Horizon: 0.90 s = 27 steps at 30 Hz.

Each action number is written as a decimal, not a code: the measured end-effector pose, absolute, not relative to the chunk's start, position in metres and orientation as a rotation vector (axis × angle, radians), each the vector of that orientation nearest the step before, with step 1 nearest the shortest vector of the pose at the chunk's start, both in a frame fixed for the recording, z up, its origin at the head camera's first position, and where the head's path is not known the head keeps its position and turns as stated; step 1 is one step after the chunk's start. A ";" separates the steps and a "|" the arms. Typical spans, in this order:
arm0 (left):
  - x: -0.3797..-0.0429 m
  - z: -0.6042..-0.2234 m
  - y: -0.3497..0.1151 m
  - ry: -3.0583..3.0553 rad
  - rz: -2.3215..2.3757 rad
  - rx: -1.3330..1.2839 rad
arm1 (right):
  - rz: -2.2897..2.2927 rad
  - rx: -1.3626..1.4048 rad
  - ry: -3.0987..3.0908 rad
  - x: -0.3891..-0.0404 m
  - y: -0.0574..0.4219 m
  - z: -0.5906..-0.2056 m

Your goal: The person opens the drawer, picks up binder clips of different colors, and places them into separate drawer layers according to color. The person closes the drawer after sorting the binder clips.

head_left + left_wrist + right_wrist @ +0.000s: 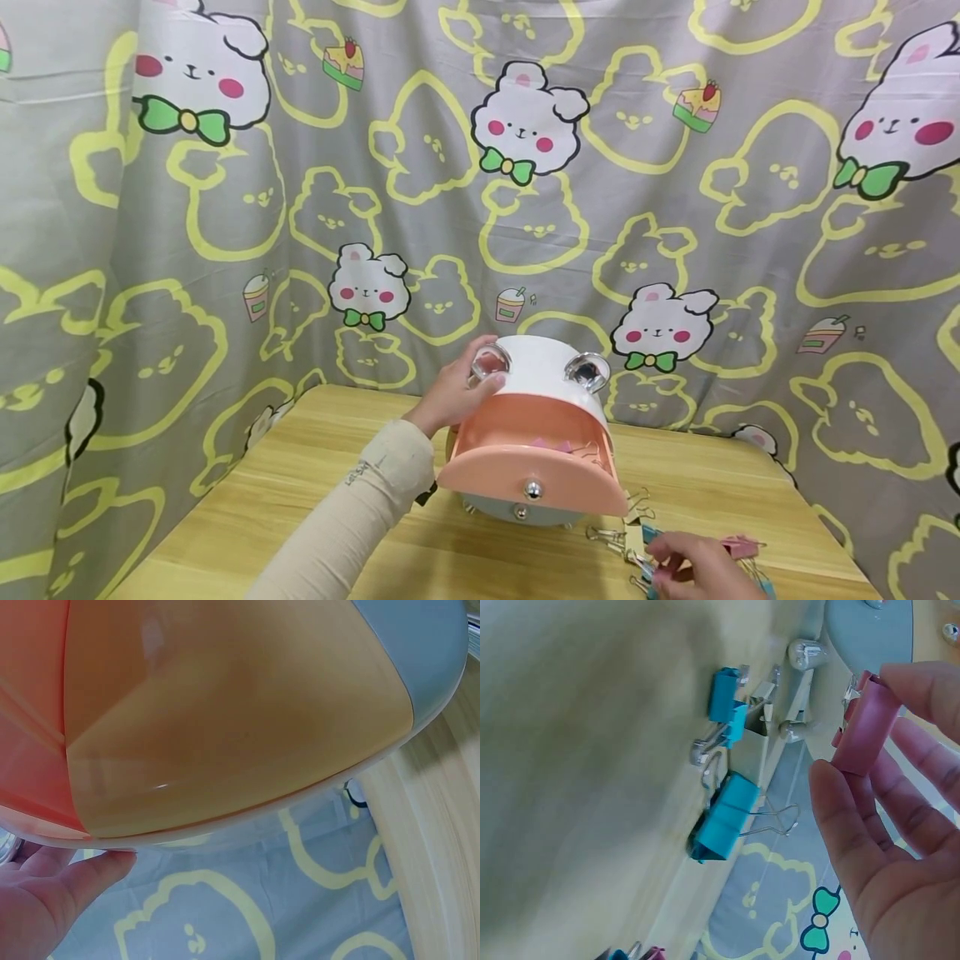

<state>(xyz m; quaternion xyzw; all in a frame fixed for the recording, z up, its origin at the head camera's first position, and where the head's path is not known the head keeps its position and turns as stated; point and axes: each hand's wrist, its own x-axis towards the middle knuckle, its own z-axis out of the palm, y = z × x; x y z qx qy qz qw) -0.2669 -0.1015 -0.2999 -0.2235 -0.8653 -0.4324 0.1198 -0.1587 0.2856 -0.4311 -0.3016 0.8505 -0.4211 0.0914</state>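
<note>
A rounded desktop drawer box (540,354) with a white top and two clear, ear-like knobs stands on the table. Its upper, salmon-coloured drawer (577,483) is pulled out, and a few pink clips (551,444) lie inside. My left hand (459,387) grips the box's top at the left ear, thumb in front. From close by, the left wrist view shows the box's yellow-brown side (240,720) above that hand. To the right of the box, my right hand (701,568) pinches a pink binder clip (866,727) between thumb and fingertips.
Near my right hand lie loose binder clips, among them a large turquoise clip (724,817), a smaller turquoise one (722,694) and a pink one (741,546). A closed grey-blue drawer (498,510) sits below the open one. Behind the wooden table (315,450) hangs a patterned curtain (420,225).
</note>
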 end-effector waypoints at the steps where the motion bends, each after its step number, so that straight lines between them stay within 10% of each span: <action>1: -0.266 -0.300 -0.101 -2.522 -1.264 -0.655 | -1.237 -0.899 2.550 -0.159 0.284 -0.429; 27: -0.267 -0.300 -0.101 -2.533 -1.270 -0.635 | -1.104 -0.886 2.950 -0.157 0.267 -0.386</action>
